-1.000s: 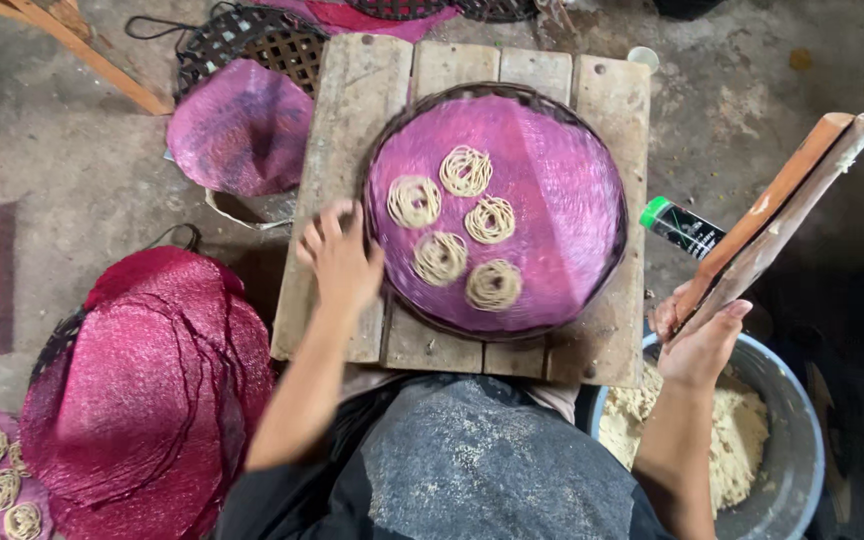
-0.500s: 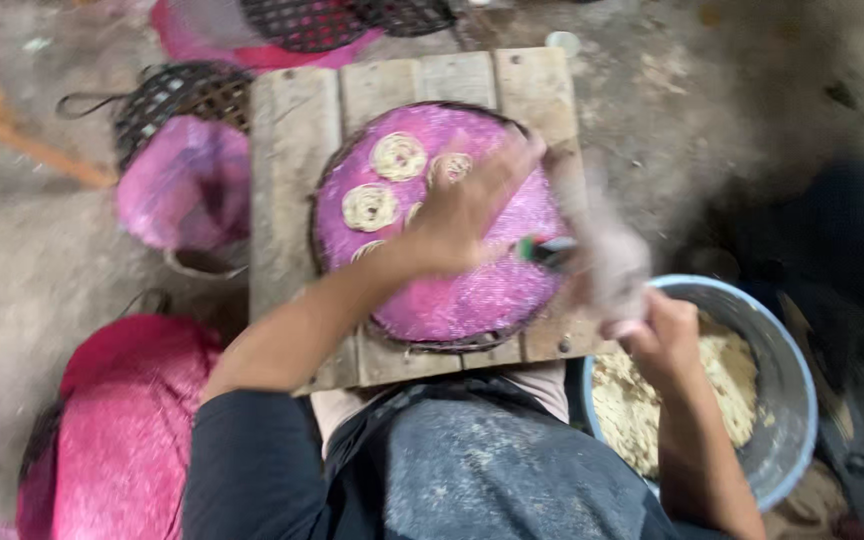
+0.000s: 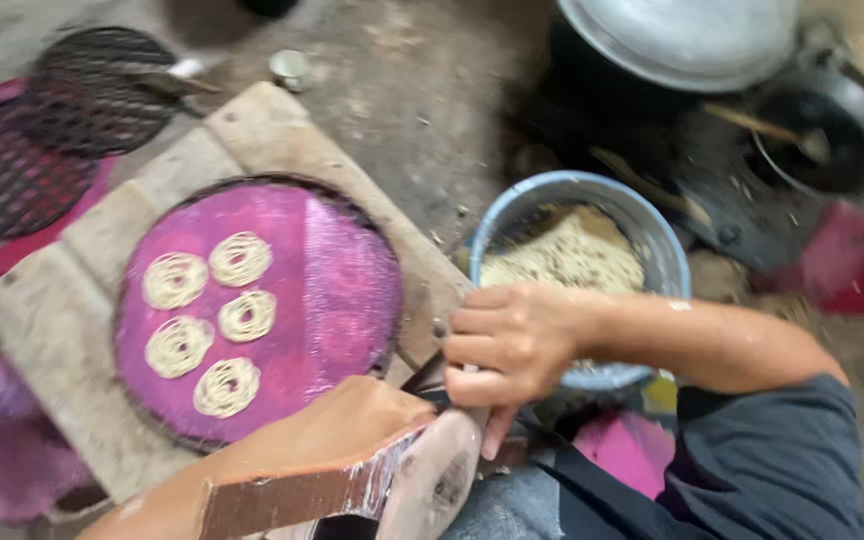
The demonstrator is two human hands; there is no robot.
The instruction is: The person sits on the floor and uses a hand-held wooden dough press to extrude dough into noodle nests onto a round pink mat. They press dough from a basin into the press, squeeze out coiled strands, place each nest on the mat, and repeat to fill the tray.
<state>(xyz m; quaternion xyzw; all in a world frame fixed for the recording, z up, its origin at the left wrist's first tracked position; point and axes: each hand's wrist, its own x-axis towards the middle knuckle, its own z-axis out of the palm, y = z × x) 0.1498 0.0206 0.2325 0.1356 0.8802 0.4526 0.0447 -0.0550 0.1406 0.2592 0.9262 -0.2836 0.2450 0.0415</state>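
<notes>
While the wooden tabletop (image 3: 72, 330) fills the 9 o'clock side, a round purple tray (image 3: 342, 290) lies on it with 5 noodle coils (image 3: 217, 320) grouped toward its 9 o'clock half; its 3 o'clock half is bare. At 3 o'clock of the tray, just off the tabletop's edge, stands a blue bucket of dough (image 3: 577, 265). The wooden press (image 3: 352, 480) lies at 6 o'clock, blurred. The right hand (image 3: 507, 345) is curled shut on the press's dark end, touching the bucket's rim. The left hand's (image 3: 352, 420) grip I cannot tell.
</notes>
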